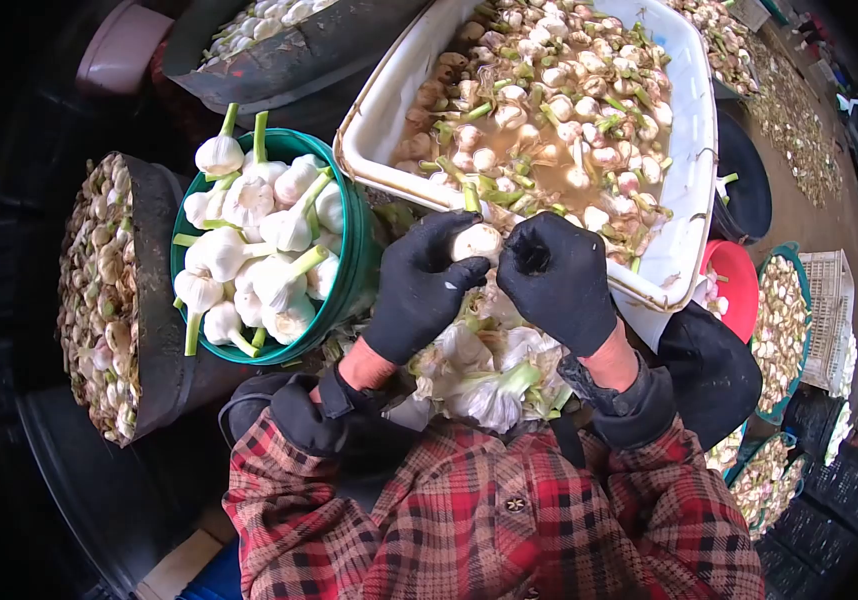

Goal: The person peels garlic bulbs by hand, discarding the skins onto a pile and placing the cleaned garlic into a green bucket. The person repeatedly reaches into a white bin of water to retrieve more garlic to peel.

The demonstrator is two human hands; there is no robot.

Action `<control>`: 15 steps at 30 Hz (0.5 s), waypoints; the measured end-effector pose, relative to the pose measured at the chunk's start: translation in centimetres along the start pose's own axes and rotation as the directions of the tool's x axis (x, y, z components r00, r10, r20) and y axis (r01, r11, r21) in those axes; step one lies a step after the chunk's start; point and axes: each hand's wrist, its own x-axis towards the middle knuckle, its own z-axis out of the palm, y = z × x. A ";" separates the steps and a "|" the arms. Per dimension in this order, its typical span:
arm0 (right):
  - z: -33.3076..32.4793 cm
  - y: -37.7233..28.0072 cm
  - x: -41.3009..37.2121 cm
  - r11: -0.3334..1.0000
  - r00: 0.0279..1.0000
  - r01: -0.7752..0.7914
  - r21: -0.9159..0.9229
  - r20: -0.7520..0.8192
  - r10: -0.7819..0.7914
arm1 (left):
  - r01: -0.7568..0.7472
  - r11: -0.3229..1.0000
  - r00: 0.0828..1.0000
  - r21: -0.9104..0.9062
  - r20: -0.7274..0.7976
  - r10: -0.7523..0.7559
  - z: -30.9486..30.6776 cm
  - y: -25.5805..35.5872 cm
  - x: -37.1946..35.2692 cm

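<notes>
My left hand (419, 285), in a black glove, is closed around a garlic bulb (476, 243) with a short green stem pointing up. Close beside the bulb, my right hand (559, 275), gloved too, has its fingers curled and pinched together. Whether anything is between those fingers is hidden. Below both hands, a heap of garlic skins and peelings (494, 375) lies in my lap. To the left stands a green bucket (344, 325) piled with clean white garlic bulbs (249, 250). Ahead, a white tub (684, 150) holds many garlic bulbs in brown water.
A dark container (164, 300) of unpeeled garlic stands at far left, and another (289, 65) with white bulbs behind the bucket. A pink tub (124, 50) sits at upper left. On the right are a red basin (734, 290), a cream crate (827, 310) and garlic-filled baskets (781, 320).
</notes>
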 end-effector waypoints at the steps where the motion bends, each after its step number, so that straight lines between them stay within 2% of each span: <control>1: -0.1 0.1 -0.1 1.000 1.000 -0.002 -0.001 -0.002 0.002 | 0.001 1.000 1.000 0.000 0.003 -0.001 -0.1 0.9 0.0; 3: -0.6 0.5 -0.5 0.998 0.999 -0.042 0.050 0.000 0.042 | 0.214 0.969 0.971 -0.121 0.134 -0.198 -0.5 2.5 -0.1; 4: -0.9 1.2 -0.5 0.995 0.996 -0.091 0.040 -0.019 0.092 | 0.168 0.967 0.973 -0.193 0.191 -0.131 -0.9 1.6 -0.2; 5: -1.4 2.1 -0.6 0.990 0.989 -0.138 0.032 -0.039 0.139 | 0.170 0.966 0.972 -0.193 0.193 -0.132 -1.0 1.7 -0.3; 7: -2.2 3.9 -0.9 0.977 0.972 -0.210 -0.022 -0.113 0.207 | 0.191 0.933 0.949 -0.305 0.302 -0.095 -1.2 2.2 -0.4; 9: -3.3 5.0 -1.0 0.951 0.976 -0.211 -0.227 -0.101 0.193 | 0.187 0.944 0.943 -0.271 0.320 -0.094 -1.3 2.2 -0.5; 10: -3.5 5.0 -1.0 0.951 0.976 -0.211 -0.227 -0.100 0.192 | 0.180 0.943 0.950 -0.281 0.297 -0.093 -1.2 2.1 -0.4; 12: -4.4 4.3 -0.8 0.975 0.995 -0.011 -0.222 -0.095 -0.010 | 0.173 0.941 0.957 -0.291 0.275 -0.090 -1.1 2.3 -0.2; 13: -4.6 3.3 -0.7 0.975 0.995 -0.012 -0.221 -0.095 -0.009 | 0.234 0.912 0.952 -0.338 0.269 -0.145 -1.0 2.8 -0.1; 15: -4.1 1.1 -0.5 0.996 1.000 0.011 0.083 -0.017 -0.009 | 0.298 0.875 0.941 -0.381 0.270 -0.203 -1.0 2.6 0.1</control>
